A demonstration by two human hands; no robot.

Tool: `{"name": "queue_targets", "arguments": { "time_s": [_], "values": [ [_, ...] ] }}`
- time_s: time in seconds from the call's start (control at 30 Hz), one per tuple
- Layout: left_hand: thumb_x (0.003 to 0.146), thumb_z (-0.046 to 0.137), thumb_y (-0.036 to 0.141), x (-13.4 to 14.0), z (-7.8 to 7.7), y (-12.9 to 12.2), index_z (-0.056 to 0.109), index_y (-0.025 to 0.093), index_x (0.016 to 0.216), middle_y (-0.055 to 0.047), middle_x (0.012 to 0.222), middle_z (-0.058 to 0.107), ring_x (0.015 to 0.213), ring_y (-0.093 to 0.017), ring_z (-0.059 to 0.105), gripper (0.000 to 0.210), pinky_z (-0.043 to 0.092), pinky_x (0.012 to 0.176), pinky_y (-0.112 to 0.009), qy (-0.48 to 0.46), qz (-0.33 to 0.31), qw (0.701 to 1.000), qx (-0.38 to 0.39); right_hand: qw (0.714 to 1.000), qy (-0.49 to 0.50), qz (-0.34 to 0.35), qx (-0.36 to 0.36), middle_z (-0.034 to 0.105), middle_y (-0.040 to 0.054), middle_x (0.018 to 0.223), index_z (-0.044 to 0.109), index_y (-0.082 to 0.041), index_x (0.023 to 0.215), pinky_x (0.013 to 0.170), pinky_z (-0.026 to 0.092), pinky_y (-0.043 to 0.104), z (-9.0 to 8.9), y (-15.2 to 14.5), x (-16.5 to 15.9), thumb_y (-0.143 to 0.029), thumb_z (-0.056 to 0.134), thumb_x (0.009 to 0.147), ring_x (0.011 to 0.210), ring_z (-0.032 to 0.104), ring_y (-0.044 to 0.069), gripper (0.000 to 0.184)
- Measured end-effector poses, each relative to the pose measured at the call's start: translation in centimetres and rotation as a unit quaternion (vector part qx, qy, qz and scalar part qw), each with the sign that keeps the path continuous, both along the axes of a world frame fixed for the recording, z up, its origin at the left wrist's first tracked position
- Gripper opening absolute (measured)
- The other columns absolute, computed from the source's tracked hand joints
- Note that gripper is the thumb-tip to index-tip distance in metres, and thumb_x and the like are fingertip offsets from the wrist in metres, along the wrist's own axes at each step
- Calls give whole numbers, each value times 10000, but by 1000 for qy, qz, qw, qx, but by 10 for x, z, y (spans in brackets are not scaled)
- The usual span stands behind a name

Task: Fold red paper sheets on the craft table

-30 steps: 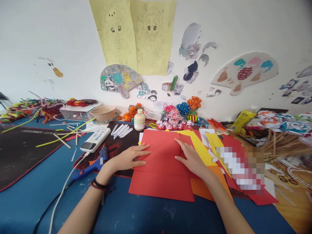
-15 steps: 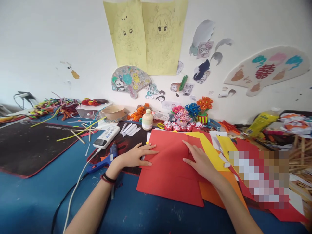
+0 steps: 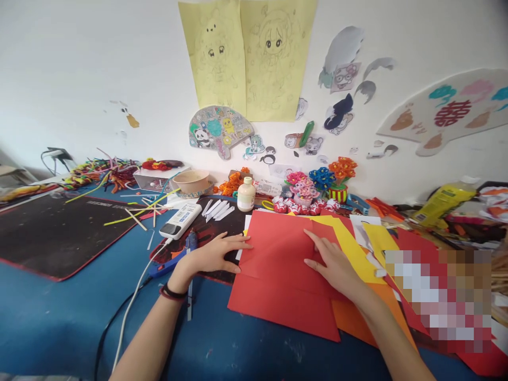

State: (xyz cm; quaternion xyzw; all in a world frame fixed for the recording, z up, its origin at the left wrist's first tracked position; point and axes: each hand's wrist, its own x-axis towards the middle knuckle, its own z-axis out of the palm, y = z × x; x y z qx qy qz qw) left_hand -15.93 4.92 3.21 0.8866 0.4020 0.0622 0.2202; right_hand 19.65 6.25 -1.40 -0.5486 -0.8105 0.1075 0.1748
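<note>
A red sheet of paper (image 3: 281,296) lies on top of other coloured sheets in front of me. At its left edge rests my left hand (image 3: 218,254), fingers spread, the fingertips touching the paper. My right hand (image 3: 331,262) lies on the right part of the red paper, thumb and fingers apart. Beneath and to the right show a yellow sheet (image 3: 353,251) and an orange sheet (image 3: 363,315). Just behind my left hand is a blue glue gun (image 3: 192,242), partly hidden by the wrist.
A white power strip (image 3: 181,221) with cords stands left of the glue gun. Folded white paper strips (image 3: 218,209) lie near a glue bottle (image 3: 246,194). Pipe-cleaner flowers (image 3: 322,179) line the wall. A yellow bottle (image 3: 444,201) leans at the right, and a black mat (image 3: 59,227) covers the left.
The view has turned slightly left, so everything sits further right in the picture. My left hand has slid a little outward towards the red paper's left edge; the right stays on it.
</note>
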Motion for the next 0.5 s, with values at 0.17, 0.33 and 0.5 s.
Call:
{"name": "queue_targets", "arguments": {
  "time_s": [0.17,0.33,0.5],
  "values": [
    [758,645,596,4,1,-12,635,199,890,-42,962,648,909,-210,572,419,364,798,-295,5,72,995,73,1000,0,1,3,557,78,1130,203,-361,1478,879,444,443,-1,0,0,-426,452,917,1044,536,302,618],
    [841,580,519,4,-3,-24,601,172,755,4,719,585,652,-129,500,359,298,609,-242,4,100,995,24,1000,-1,4,9,558,77,1125,211,-350,1478,895,440,443,-3,2,1,-427,458,917,1023,542,291,618],
    [854,575,486,4,-3,-26,554,160,702,30,645,526,585,-95,423,360,267,555,-222,-36,78,996,-19,1000,0,7,13,562,75,1130,227,-352,1473,889,445,437,-4,2,1,-436,457,917,1008,547,284,607]
  ]
}}
